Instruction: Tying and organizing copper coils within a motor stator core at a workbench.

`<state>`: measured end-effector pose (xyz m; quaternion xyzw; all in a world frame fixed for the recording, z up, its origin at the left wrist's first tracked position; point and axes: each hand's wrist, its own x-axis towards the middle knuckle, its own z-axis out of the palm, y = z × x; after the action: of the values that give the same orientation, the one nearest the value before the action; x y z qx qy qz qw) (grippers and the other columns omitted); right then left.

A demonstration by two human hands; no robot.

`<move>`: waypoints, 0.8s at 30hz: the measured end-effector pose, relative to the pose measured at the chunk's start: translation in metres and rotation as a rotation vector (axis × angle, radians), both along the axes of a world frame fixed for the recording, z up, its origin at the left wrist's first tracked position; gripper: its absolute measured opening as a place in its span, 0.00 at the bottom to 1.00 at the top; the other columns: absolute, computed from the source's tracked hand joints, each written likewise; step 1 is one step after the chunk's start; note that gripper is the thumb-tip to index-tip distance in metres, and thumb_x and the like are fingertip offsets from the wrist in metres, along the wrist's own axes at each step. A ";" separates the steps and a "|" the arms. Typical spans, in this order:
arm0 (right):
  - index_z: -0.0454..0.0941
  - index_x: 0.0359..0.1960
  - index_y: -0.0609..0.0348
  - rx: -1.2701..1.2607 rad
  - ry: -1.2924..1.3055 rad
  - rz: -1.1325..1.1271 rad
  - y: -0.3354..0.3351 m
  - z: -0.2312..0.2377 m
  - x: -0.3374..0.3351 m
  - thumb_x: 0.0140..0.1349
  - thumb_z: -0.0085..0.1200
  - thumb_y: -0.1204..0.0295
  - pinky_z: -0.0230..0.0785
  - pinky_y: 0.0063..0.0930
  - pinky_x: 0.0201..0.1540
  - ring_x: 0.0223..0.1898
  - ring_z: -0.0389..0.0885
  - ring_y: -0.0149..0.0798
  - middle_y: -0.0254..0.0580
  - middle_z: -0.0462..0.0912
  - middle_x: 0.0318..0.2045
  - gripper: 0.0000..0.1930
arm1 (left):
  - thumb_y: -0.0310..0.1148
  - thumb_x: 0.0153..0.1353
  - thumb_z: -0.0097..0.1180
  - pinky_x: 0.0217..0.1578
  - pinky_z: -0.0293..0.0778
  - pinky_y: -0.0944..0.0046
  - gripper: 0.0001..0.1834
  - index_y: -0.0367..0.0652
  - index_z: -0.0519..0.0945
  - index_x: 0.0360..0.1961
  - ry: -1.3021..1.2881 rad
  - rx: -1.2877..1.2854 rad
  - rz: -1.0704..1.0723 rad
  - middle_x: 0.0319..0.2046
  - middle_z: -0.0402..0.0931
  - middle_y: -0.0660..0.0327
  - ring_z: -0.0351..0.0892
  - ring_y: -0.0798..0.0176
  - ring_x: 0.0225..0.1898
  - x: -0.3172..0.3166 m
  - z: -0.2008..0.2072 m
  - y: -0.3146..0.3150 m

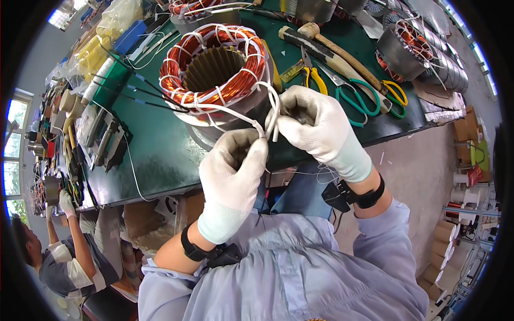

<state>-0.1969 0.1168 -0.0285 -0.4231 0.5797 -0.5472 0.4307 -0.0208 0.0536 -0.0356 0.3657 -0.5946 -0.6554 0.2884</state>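
A motor stator with a ring of copper windings [184, 59] tied with white cord stands upright on the green bench. White sleeved leads [225, 111] run from its near side toward me. My left hand [233, 174], in a white glove with a greyed palm, pinches the end of one sleeved lead between thumb and fingertips. Just right of it, my right hand [316, 125], gloved alike, is closed on a looped white sleeve [274, 104] beside the stator. Its curled fingers partly hide the grip. Dark leads [155, 101] leave the stator's left side.
Right of the stator lie yellow-handled pliers [313, 75], green-handled scissors [350, 96] and a wooden-handled hammer [342, 53]. More stators [404, 51] stand at the far right. Tools and plastic bags [115, 21] crowd the left. A co-worker [69, 251] sits at the lower left.
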 end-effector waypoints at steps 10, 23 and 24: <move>0.79 0.43 0.65 -0.250 -0.162 -0.284 0.000 -0.029 0.038 0.66 0.57 0.76 0.69 0.15 0.35 0.32 0.76 0.18 0.32 0.83 0.34 0.07 | 0.33 0.72 0.56 0.34 0.69 0.75 0.12 0.33 0.79 0.45 0.117 0.282 -0.003 0.33 0.78 0.67 0.73 0.78 0.32 0.002 0.003 0.002; 0.85 0.38 0.51 -0.366 1.282 -0.234 -0.042 0.058 0.034 0.60 0.64 0.62 0.75 0.35 0.35 0.30 0.81 0.45 0.42 0.80 0.31 0.09 | 0.27 0.63 0.61 0.34 0.78 0.55 0.05 0.39 0.80 0.39 -0.222 -0.863 -0.026 0.33 0.80 0.51 0.83 0.46 0.34 0.026 0.010 -0.017; 0.86 0.37 0.51 -0.403 1.265 -0.235 -0.044 0.055 0.030 0.60 0.64 0.62 0.75 0.35 0.36 0.31 0.81 0.46 0.42 0.80 0.31 0.09 | 0.27 0.63 0.61 0.35 0.78 0.55 0.05 0.40 0.81 0.40 -0.212 -0.960 0.011 0.33 0.80 0.51 0.83 0.47 0.34 0.030 0.013 -0.023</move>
<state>-0.1668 0.0726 0.0265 -0.6682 0.6493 -0.3346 -0.1416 0.0087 0.0304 -0.0223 0.2594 -0.8536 -0.2649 0.3659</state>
